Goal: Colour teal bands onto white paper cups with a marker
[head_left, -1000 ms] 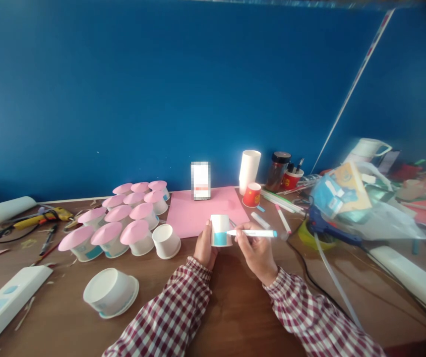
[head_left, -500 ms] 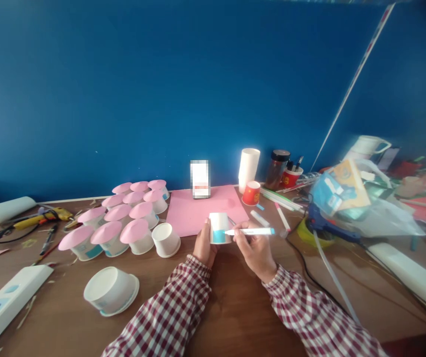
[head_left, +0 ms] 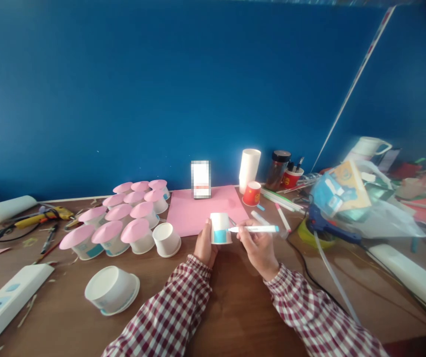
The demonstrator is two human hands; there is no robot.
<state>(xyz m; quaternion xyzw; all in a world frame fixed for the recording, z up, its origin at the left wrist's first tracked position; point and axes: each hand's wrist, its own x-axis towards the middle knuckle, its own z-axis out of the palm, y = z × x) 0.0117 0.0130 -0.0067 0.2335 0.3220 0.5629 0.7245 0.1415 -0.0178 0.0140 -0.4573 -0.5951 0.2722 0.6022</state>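
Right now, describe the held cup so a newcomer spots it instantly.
Below the blue wall, find the flat pink sheet. By its near edge, the left hand holds an upside-down white cup, blue-patched. Unlike the cups at left, it's in hand, a white marker pointing at it.

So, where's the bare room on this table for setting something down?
Bare table between the checked sleeves, nearer than the held cup; mostly bare too between power strip and large white tub. Crowded: left of the pink sheet, with pink-topped cups, and right, around the plastic bag.
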